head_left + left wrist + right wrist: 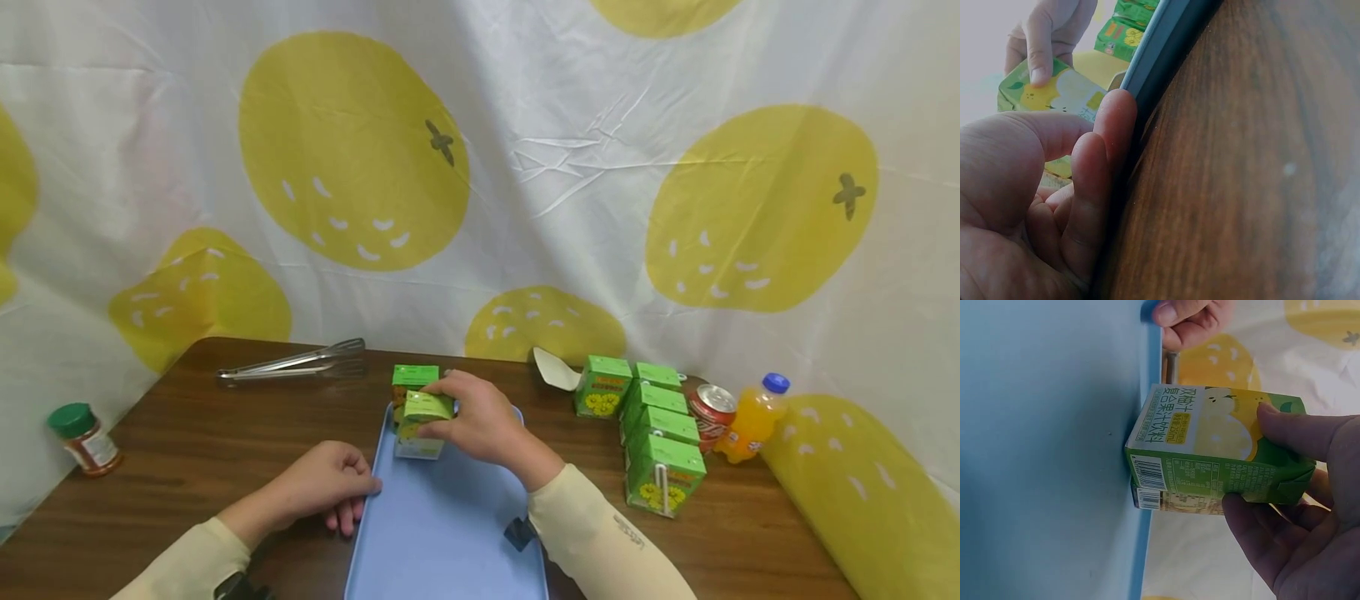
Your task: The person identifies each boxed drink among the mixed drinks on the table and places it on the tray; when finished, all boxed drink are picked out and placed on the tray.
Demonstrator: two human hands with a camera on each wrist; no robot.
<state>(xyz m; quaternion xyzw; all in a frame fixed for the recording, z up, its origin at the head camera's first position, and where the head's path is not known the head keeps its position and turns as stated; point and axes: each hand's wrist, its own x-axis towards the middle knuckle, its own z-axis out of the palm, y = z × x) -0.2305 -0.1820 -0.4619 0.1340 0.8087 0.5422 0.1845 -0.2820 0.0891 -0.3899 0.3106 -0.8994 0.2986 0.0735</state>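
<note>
My right hand point(483, 417) grips a yellow-green juice carton point(1210, 434), thumb on one face and fingers on the other. The carton stands upright at the far end of a blue tray point(457, 517). Just behind it, partly hidden, is a green-topped drink carton point(415, 375), seen in the right wrist view as a brown-printed edge. My left hand point(326, 483) is at the tray's left edge, thumb over the rim and the other fingers curled outside it, pinching the rim. In the left wrist view, the fingers point(1088, 181) lie against the tray's side.
Several green drink cartons point(663, 433) stand on the right, beside a red can point(711, 410) and an orange drink bottle point(753, 421). A white scoop point(555, 369) lies behind them. Metal tongs point(292, 364) lie at the back left; a green-capped spice jar point(85, 439) stands far left.
</note>
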